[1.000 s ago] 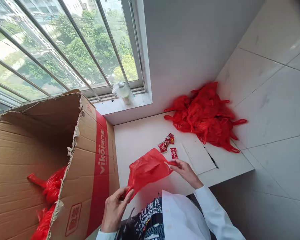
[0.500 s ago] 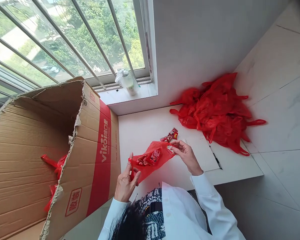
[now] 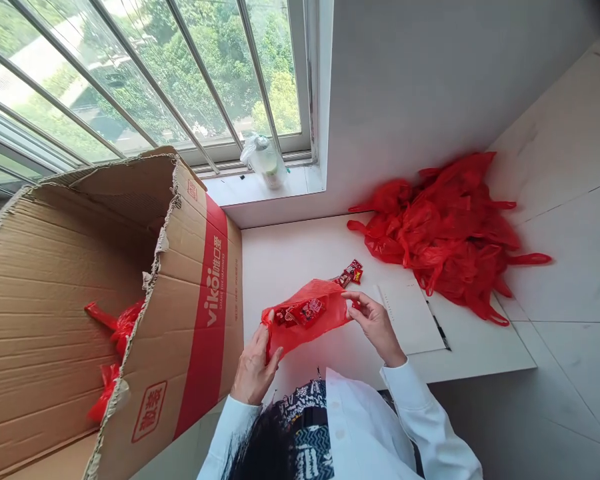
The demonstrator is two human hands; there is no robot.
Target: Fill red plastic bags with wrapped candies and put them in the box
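Note:
Stretched between my two hands is a thin red plastic bag [image 3: 300, 339], held above the white table. Through its translucent side and opening I see several small wrapped candies [image 3: 311, 309] with red and dark wrappers. My left hand [image 3: 255, 365] grips the bag's left end, thumb and fingers closed around it. At the other end, my right hand [image 3: 373, 324] pinches the plastic between thumb and fingertips. A few more wrapped sweets [image 3: 349, 272] lie on the table just beyond the bag.
A large cardboard box [image 3: 200, 333] stands open on the left with red bags [image 3: 126, 325] inside. Many red bags [image 3: 445, 230] are heaped at the right by the wall. Paper [image 3: 415, 320] and a black pen [image 3: 439, 325] lie nearby. A wrapped cup [image 3: 265, 162] stands on the windowsill.
The view has shifted slightly. The bag's mouth is spread a little wider, and both hands keep hold of its ends.

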